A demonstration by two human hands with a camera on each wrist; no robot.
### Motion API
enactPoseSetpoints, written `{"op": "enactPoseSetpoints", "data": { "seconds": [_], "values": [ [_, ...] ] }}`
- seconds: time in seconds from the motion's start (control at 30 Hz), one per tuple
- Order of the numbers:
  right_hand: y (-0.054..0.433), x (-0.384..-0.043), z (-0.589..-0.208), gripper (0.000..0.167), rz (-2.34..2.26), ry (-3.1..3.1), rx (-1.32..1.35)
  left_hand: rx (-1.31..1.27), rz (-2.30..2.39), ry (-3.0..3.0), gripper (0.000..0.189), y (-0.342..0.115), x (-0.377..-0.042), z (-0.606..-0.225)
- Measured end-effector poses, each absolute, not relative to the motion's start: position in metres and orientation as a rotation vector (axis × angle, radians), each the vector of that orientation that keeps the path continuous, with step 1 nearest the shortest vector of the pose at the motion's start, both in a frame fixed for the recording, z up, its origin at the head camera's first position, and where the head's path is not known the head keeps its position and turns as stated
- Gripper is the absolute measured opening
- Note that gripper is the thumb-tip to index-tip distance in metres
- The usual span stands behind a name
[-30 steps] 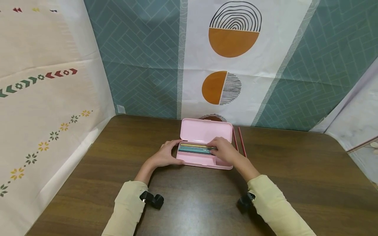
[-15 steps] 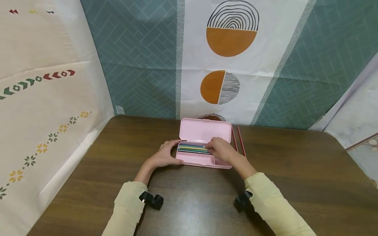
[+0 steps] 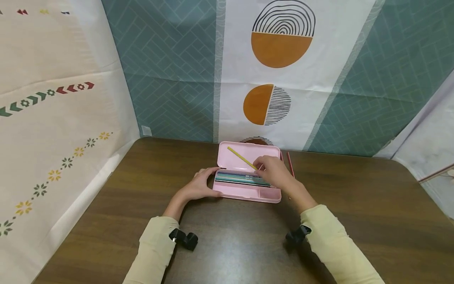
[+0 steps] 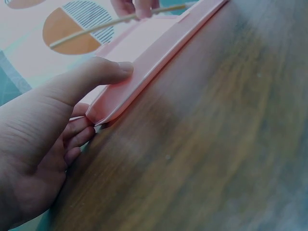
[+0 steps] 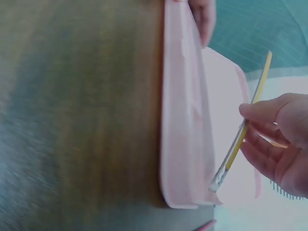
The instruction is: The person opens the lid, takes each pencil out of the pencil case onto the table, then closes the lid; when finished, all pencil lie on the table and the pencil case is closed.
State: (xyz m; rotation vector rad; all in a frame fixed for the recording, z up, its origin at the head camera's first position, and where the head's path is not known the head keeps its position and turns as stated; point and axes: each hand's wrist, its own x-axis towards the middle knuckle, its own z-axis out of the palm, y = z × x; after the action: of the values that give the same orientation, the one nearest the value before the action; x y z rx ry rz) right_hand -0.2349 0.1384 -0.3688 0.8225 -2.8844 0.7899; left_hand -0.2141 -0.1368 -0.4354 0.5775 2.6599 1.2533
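Observation:
A pink pencil case (image 3: 237, 191) lies on the table with its lid raised behind it. My left hand (image 3: 197, 188) holds the case's left end, thumb on the front wall and fingers round the back, as the left wrist view shows. Above the case, my right hand (image 3: 276, 172) pinches a yellow pencil (image 3: 239, 157) between thumb and fingers. The pencil slants up to the left across the lid in the head view; in the right wrist view its lower end is silvery. Several blue and green pencils (image 3: 237, 178) lie side by side in the rear compartment.
Two red pencils (image 3: 291, 163) lie on the brown wooden table (image 3: 230, 244) right of the case, partly hidden by my right arm. The front of the case has divided compartments. A patterned curtain (image 3: 177, 79) hangs close behind the table's far edge.
My right hand has lifted the yellow pencil out from among the others in the case and tilted it upward, over the lid. The left hand stays on the case's left end.

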Motion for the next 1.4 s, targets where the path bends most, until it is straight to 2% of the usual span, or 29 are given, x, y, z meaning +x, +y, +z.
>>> {"op": "enactPoseSetpoints", "data": {
  "seconds": [0.3,0.53,0.77,1.07,1.4],
  "values": [
    [0.162,-0.241,-0.357,0.029,1.01,-2.903,0.592,0.568,1.252,2.652,0.091,-0.138,-0.216,-0.439],
    [0.186,-0.243,-0.355,0.034,1.078,-2.852,0.426,0.559,1.255,2.65,0.092,-0.138,-0.216,-0.439],
    [0.212,-0.242,-0.356,0.031,1.0,-2.86,0.326,0.567,1.263,2.651,0.091,-0.137,-0.215,-0.437],
    [0.243,-0.24,-0.375,0.038,1.043,-2.97,0.062,0.553,1.25,2.653,0.092,-0.137,-0.215,-0.438],
    [0.257,-0.235,-0.4,0.041,1.086,-3.014,0.011,0.554,1.255,2.646,0.092,-0.137,-0.213,-0.436]
  ]
}}
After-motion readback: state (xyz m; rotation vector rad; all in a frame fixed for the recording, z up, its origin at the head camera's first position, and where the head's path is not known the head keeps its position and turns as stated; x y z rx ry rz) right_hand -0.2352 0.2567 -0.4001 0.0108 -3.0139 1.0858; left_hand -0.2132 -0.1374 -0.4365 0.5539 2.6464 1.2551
